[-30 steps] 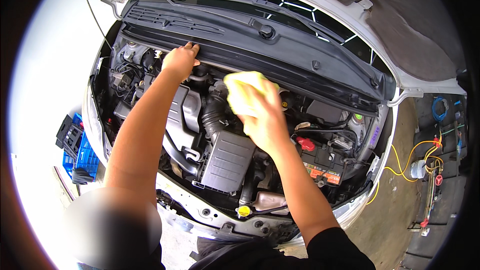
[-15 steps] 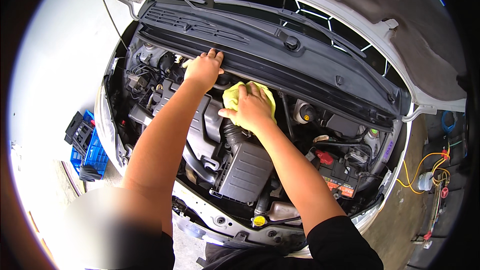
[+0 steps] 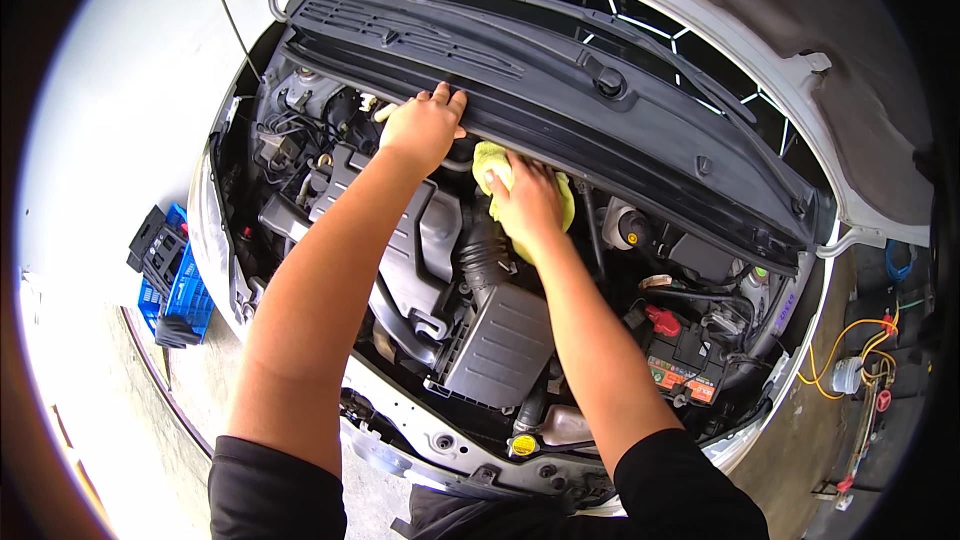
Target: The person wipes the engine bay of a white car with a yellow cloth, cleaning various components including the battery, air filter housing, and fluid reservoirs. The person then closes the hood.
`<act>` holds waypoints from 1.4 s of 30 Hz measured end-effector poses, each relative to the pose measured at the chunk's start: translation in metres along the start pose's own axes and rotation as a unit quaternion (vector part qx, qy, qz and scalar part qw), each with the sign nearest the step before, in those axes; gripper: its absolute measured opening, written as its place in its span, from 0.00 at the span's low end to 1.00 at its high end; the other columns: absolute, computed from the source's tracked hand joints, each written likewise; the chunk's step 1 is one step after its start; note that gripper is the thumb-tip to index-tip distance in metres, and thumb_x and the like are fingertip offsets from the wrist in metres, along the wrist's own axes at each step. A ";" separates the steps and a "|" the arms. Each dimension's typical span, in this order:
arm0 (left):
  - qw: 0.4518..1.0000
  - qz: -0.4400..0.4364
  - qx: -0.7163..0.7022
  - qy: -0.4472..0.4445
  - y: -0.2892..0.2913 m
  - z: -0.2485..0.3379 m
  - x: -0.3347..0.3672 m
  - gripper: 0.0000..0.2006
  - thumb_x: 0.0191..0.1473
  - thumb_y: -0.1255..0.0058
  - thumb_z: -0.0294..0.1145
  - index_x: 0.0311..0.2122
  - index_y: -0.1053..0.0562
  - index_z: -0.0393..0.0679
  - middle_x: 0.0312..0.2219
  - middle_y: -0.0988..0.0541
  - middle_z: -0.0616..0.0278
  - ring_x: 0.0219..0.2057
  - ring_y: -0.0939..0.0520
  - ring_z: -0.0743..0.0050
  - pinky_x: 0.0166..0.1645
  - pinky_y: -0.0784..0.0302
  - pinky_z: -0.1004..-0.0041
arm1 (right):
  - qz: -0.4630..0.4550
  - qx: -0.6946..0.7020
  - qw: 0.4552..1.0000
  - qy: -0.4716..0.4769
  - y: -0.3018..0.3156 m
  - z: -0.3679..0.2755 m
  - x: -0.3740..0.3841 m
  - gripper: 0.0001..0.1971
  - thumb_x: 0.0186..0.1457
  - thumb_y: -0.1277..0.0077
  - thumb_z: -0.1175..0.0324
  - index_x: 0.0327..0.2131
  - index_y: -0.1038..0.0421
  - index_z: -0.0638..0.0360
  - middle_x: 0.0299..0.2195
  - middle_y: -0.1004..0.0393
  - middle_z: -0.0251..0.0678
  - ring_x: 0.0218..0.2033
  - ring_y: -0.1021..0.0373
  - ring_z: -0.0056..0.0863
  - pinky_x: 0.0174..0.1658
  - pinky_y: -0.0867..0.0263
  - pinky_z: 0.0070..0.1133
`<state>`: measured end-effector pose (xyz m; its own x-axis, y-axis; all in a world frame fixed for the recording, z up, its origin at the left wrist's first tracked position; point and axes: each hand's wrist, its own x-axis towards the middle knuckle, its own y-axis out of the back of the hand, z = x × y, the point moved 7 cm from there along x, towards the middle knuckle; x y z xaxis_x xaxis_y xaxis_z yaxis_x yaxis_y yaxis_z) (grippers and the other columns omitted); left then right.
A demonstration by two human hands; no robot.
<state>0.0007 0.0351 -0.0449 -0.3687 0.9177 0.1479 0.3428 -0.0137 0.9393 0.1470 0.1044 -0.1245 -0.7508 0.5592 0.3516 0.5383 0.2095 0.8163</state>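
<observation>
My right hand (image 3: 530, 202) presses a yellow-green cloth (image 3: 491, 162) down into the rear of the engine bay, just below the black plastic cowl (image 3: 560, 125). Its fingertips are partly hidden in the cloth. My left hand (image 3: 422, 127) leans on the front edge of that cowl, fingers laid over it and apart, holding nothing loose. Under my arms are the grey engine cover (image 3: 405, 230), a ribbed black intake hose (image 3: 484, 250) and the air filter box (image 3: 497, 345).
The raised hood (image 3: 800, 10) arches overhead, with its prop rod (image 3: 228, 15) at left. A battery (image 3: 688, 360) with a red terminal cover sits at right. On the floor stand a blue crate (image 3: 188, 290) at left and a yellow hose (image 3: 835, 360) at right.
My right hand and the cloth have gone deeper, under the cowl edge, and the hand has turned more sideways. My left hand stays on the cowl. The whole view has shifted slightly.
</observation>
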 end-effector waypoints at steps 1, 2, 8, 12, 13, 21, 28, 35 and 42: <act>1.000 -0.002 0.002 -0.001 0.000 0.000 0.000 0.33 0.63 0.44 0.50 0.68 0.34 0.43 0.64 0.27 0.48 0.59 0.20 0.53 0.60 0.20 0.64 | -0.174 0.079 0.973 -0.127 -0.023 0.024 0.007 0.30 0.69 0.50 0.51 0.67 0.35 0.56 0.61 0.27 0.53 0.63 0.32 0.53 0.68 0.39 0.40; 1.000 -0.001 0.003 0.000 0.000 0.001 -0.001 0.34 0.63 0.44 0.50 0.68 0.34 0.43 0.64 0.27 0.48 0.59 0.19 0.53 0.60 0.20 0.64 | -0.183 0.213 0.951 -0.130 -0.030 0.023 0.022 0.31 0.69 0.50 0.49 0.68 0.35 0.55 0.62 0.29 0.53 0.64 0.33 0.52 0.68 0.39 0.38; 1.000 -0.001 -0.002 0.007 0.006 0.001 -0.003 0.33 0.62 0.44 0.50 0.68 0.33 0.44 0.65 0.27 0.48 0.58 0.18 0.54 0.60 0.21 0.64 | -0.078 0.107 0.974 -0.182 -0.027 0.045 0.042 0.40 0.63 0.48 0.38 0.66 0.35 0.59 0.65 0.33 0.57 0.68 0.38 0.54 0.69 0.41 0.38; 1.000 -0.017 -0.016 0.007 0.005 0.000 -0.003 0.33 0.64 0.44 0.48 0.68 0.35 0.43 0.66 0.29 0.47 0.61 0.21 0.50 0.63 0.23 0.62 | -0.007 -0.022 0.997 -0.072 0.012 -0.002 -0.008 0.50 0.61 0.49 0.32 0.71 0.47 0.65 0.71 0.45 0.60 0.73 0.52 0.61 0.71 0.52 0.52; 1.000 -0.008 -0.010 0.014 0.006 -0.001 -0.003 0.33 0.63 0.44 0.49 0.68 0.34 0.45 0.66 0.29 0.49 0.60 0.20 0.52 0.61 0.21 0.62 | -0.013 -0.028 0.996 -0.083 0.021 -0.009 -0.025 0.53 0.60 0.49 0.31 0.73 0.52 0.66 0.72 0.49 0.61 0.74 0.57 0.63 0.72 0.56 0.56; 1.000 0.005 0.009 0.012 0.005 0.002 -0.001 0.32 0.62 0.43 0.49 0.67 0.33 0.44 0.65 0.28 0.49 0.58 0.18 0.56 0.57 0.18 0.64 | -0.114 -0.050 0.992 0.006 -0.013 -0.012 0.012 0.43 0.67 0.55 0.36 0.71 0.44 0.61 0.72 0.42 0.49 0.74 0.48 0.46 0.75 0.53 0.44; 1.000 -0.016 0.007 0.003 0.002 0.001 0.001 0.32 0.63 0.44 0.49 0.67 0.34 0.43 0.65 0.27 0.49 0.57 0.18 0.54 0.57 0.18 0.63 | -0.117 0.348 0.929 -0.051 -0.039 0.034 0.063 0.25 0.65 0.41 0.50 0.57 0.23 0.57 0.57 0.22 0.45 0.57 0.27 0.40 0.63 0.34 0.33; 1.000 -0.021 -0.002 0.003 0.001 0.000 0.001 0.33 0.64 0.45 0.49 0.68 0.34 0.44 0.66 0.29 0.49 0.58 0.19 0.55 0.58 0.19 0.61 | -0.091 -0.008 0.986 -0.137 0.006 0.022 0.014 0.27 0.64 0.46 0.48 0.57 0.25 0.58 0.60 0.26 0.54 0.61 0.30 0.52 0.65 0.36 0.43; 1.000 -0.011 0.001 0.005 0.001 -0.001 0.002 0.33 0.63 0.44 0.48 0.68 0.34 0.44 0.66 0.28 0.49 0.58 0.19 0.55 0.59 0.20 0.63 | -0.162 0.182 0.968 0.059 0.064 -0.047 -0.068 0.20 0.62 0.42 0.56 0.49 0.20 0.62 0.55 0.23 0.50 0.55 0.26 0.51 0.59 0.30 0.38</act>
<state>-0.0008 0.0362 -0.0438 -0.3848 0.9138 0.1301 0.3368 0.0077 0.9415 0.2142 0.0424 -0.0749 -0.9298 0.3261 0.1704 0.3497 0.6395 0.6846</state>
